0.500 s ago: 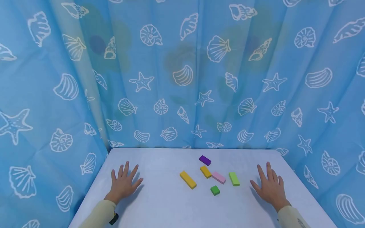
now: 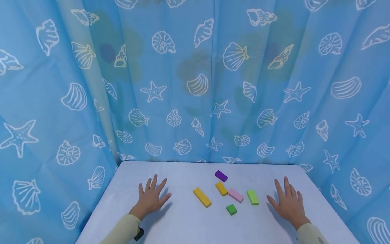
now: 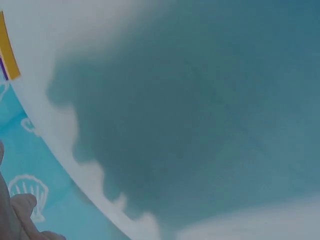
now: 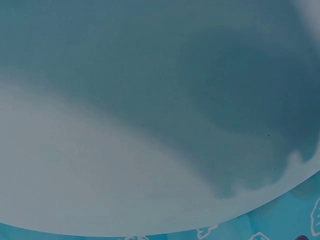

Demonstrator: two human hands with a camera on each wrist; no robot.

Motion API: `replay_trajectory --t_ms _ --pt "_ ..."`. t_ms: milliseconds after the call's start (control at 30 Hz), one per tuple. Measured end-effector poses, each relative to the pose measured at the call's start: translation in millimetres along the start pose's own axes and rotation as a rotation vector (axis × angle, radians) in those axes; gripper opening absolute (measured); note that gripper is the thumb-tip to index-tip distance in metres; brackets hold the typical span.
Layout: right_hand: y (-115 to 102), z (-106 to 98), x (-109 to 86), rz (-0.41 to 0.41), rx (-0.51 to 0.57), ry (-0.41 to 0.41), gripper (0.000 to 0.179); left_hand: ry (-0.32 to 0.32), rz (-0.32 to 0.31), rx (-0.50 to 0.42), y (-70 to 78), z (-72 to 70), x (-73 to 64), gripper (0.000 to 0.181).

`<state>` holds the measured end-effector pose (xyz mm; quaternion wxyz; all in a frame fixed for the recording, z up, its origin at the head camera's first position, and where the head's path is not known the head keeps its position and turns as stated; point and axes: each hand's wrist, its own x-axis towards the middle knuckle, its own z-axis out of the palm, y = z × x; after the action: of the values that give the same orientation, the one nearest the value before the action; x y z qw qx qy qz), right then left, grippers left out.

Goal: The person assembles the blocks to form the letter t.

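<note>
My left hand point(image 2: 150, 200), fingers spread, hovers over the left part of the white table, holding nothing. Over the right part, my right hand point(image 2: 287, 203) has its fingers spread too and holds nothing. Between them lie several coloured blocks. A long yellow block point(image 2: 202, 197) is nearest the left hand, and a light green block point(image 2: 253, 197) nearest the right. In the middle are a shorter yellow block point(image 2: 221, 188), a pink block point(image 2: 236, 195) and a small green block point(image 2: 231, 209). Farthest back lies a purple block point(image 2: 221, 176).
A blue curtain point(image 2: 182, 84) with white shell and starfish prints hangs behind the table point(image 2: 170, 223) and along both sides. In the left wrist view a hand's shadow falls on the table point(image 3: 95, 200). A dark band point(image 2: 139, 234) sits at the left wrist.
My left hand has moved right, toward the blocks. The right hand has barely moved. The whole head view has shifted slightly, and the blocks lie as before.
</note>
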<state>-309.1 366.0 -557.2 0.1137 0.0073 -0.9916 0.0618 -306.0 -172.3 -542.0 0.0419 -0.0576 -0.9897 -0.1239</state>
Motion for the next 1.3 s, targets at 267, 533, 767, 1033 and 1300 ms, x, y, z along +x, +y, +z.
replay_trajectory --t_ms 267,533,767,1033,1300 --pt "0.7 1.1 10.4 0.016 0.023 -0.020 0.085 0.030 0.013 0.021 21.3 8.2 14.2 0.072" --pt "6.6 5.3 17.6 0.001 0.043 -0.020 0.085 -0.007 0.041 -0.038 57.5 16.4 25.3 0.072" --pt "-2.6 12.5 23.0 0.005 0.051 -0.053 0.085 -0.074 0.064 -0.067 82.0 30.6 25.8 0.069" --pt "-7.0 24.6 18.1 0.042 0.036 -0.119 0.089 -0.148 0.018 -0.159 100.9 51.1 21.2 0.072" --pt "-15.6 24.5 30.5 0.013 0.047 -0.081 0.088 -0.071 0.078 -0.125 108.0 52.2 29.6 0.067"
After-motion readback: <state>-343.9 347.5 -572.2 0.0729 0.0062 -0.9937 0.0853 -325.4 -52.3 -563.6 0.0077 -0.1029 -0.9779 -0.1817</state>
